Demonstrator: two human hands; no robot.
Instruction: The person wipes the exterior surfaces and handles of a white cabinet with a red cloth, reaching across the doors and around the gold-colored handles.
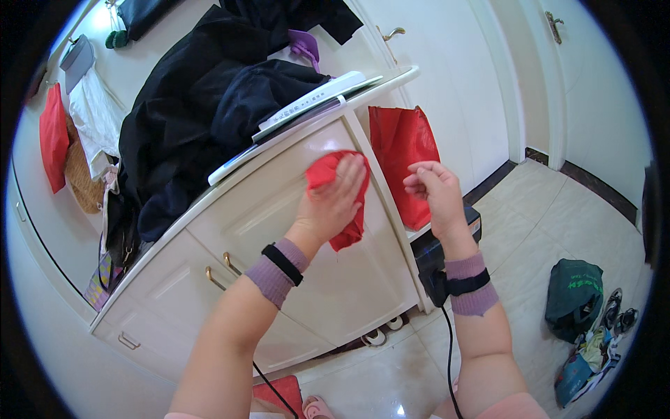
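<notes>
Bare forearms (223, 335), each circled by a purple knit wristband (262, 279) and a black strap (467, 282), reached from the lower edge toward a white panelled cabinet (391, 265). Against its upper door, a crumpled bright-red cloth (347, 234) lay beneath the left hand (340, 195), which was spread flat over the fabric with fingers extended. The right hand (434, 185) was raised farther right, its fingers narrowly curled near the thumb; whether it pinched anything could not be told. Behind that hand, an upright glossy red bag (394, 150) stood in the cabinet's open end, above a dark box (429, 255).

Black and navy garments (188, 105) were heaped on the white worktop (399, 77), beside a flat white book-like item (314, 103) near the front edge. Two slim brass-coloured handles (216, 278) showed to the left of the cloth. Well apart at right, a dark-green fabric bag (574, 300) sat on the pale tiled floor (520, 241).
</notes>
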